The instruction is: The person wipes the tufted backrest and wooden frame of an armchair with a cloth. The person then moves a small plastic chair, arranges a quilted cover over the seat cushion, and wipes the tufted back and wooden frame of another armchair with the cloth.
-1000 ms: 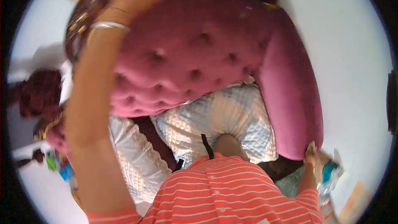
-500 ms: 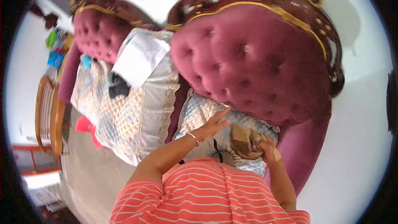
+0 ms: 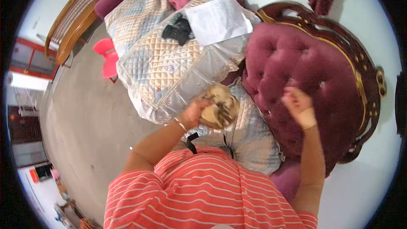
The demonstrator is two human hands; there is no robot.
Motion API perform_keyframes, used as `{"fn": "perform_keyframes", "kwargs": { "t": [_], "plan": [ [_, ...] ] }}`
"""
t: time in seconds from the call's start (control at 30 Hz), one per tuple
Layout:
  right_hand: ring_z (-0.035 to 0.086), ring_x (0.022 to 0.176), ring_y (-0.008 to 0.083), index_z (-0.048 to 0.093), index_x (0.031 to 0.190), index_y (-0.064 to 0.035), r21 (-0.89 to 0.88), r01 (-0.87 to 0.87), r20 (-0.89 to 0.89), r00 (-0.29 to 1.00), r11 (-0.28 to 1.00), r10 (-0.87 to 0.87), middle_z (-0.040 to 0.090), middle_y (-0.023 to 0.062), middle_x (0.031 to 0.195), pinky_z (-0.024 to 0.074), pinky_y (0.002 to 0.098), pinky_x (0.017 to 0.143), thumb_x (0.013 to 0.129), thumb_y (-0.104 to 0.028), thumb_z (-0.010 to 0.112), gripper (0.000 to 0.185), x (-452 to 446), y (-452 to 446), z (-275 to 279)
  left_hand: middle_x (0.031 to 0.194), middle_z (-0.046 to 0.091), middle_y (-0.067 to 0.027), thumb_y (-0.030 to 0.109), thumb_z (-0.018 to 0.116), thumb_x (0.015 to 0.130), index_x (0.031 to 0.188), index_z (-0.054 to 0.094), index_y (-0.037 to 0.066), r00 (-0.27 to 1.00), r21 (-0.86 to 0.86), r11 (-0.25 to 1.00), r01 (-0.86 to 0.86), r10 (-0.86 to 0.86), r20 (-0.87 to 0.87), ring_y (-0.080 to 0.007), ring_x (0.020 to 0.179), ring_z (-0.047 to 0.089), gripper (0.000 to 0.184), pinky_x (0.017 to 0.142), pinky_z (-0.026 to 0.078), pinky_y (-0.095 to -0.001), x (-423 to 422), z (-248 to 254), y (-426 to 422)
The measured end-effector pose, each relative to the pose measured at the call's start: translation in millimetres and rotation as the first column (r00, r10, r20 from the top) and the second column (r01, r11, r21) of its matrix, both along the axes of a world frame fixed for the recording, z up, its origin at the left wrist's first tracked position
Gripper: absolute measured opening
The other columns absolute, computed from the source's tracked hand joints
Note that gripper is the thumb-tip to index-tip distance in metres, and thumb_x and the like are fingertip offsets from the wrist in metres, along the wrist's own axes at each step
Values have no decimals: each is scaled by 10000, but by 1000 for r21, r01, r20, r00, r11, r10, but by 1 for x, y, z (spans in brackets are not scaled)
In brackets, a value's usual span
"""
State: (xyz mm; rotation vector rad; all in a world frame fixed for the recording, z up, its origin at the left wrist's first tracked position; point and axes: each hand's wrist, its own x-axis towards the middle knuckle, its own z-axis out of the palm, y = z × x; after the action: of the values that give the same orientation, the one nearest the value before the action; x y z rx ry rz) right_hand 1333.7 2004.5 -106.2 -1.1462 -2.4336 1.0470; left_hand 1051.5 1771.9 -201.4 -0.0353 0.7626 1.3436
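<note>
purple sofa (image 3: 335,72) behind: left hand (image 3: 193,112) grips brown cloth (image 3: 222,108), fingers closed over its left edge; right hand (image 3: 299,107) before the sofa, its opening blurred.

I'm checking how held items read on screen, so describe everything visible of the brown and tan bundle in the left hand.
The bundle looks like soft fabric, mottled in tan, cream and dark brown, bunched into a rough round. Blur hides finer details, and no separate parts can be made out. The left hand grips its left side. Behind it in view lies quilted bedding; whether they touch is unclear. The right hand is apart from it.
</note>
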Motion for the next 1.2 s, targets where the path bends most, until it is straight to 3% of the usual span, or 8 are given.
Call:
{"fn": "perform_keyframes", "kwargs": {
  "t": [0.13, 0.17, 0.2, 0.53, 0.8, 0.87, 0.93, 1.2],
  "plan": [
    [634, 724, 259, 654, 1030, -62, 535, 48, 121, 984, 844, -132, 668, 153, 868, 506, 355, 698, 861, -132, 650, 183, 61, 132, -32, 1176, 630, -155, 88, 502, 905, 1317, 464, 19, 930, -63, 962, -266, 239, -280, -300, 960, 682, 420, 789, 599, -463, -88, -4, -33],
    [632, 720, 260, 636, 969, -42, 540, -32, 96, 995, 841, -24, 651, 152, 833, 503, 354, 693, 870, -101, 630, 116, 68, 149, -29, 1183, 623, -176, 123, 500, 904, 1314, 459, -1, 884, -73, 939, -335, 286, -370, -308, 999, 668, 430, 835, 582, -460, -106, -7, -45],
    [600, 705, 203, 612, 916, -42, 86, 385, 188, 900, 919, -394, 615, 88, 788, 487, 338, 689, 869, -62, 624, 53, 48, 137, -6, 1189, 617, -197, 159, 498, 903, 1310, 454, -20, 831, -82, 914, -398, 321, -454, -317, 1038, 653, 446, 880, 565, -457, -122, -12, -59],
    [366, 664, 113, 442, 818, -59, 289, 262, 164, 934, 921, -317, 339, 4, 713, 372, 226, 644, 850, 27, 614, 194, 44, 139, -30, 1094, 637, -161, 5, 577, 832, 1241, 503, -21, 798, -187, 826, -532, 416, -435, -267, 898, 675, 417, 754, 591, -405, -223, -66, -132],
    [509, 1253, 318, 504, 1321, 2, 574, 107, 755, 315, 812, -575, 532, 192, 1350, 441, 410, 1003, 895, -239, 620, 503, 50, 199, -60, 1020, 672, -159, 3, 646, 799, 1161, 581, -48, 871, -333, 927, -172, -15, -491, -260, 838, 686, 372, 742, 587, -384, -253, -73, -150],
    [519, 1240, 272, 445, 1360, 29, 356, 505, 540, 575, 786, -614, 535, 185, 1342, 439, 372, 1000, 905, -272, 612, 571, 73, 205, -70, 1013, 678, -140, -7, 652, 774, 1153, 607, -53, 823, -380, 915, -136, -109, -558, -235, 827, 674, 385, 748, 573, -365, -256, -64, -139],
    [544, 1202, 226, 388, 1402, 33, 513, 188, 667, 527, 838, -527, 517, 196, 1354, 487, 329, 944, 886, -258, 650, 648, 97, 215, -84, 1016, 679, -139, -14, 650, 768, 1176, 599, -57, 874, -340, 929, -148, -39, -485, -238, 836, 670, 414, 755, 569, -376, -266, -88, -137],
    [602, 1028, 224, 423, 1397, -21, 458, 455, 460, 614, 763, -642, 570, 146, 1277, 495, 321, 786, 892, -187, 606, 562, 72, 172, -76, 932, 685, -142, 23, 656, 762, 1073, 640, -68, 878, -493, 863, -108, -150, -454, -237, 759, 664, 325, 682, 549, -366, -277, -86, -125]
  ]
}}
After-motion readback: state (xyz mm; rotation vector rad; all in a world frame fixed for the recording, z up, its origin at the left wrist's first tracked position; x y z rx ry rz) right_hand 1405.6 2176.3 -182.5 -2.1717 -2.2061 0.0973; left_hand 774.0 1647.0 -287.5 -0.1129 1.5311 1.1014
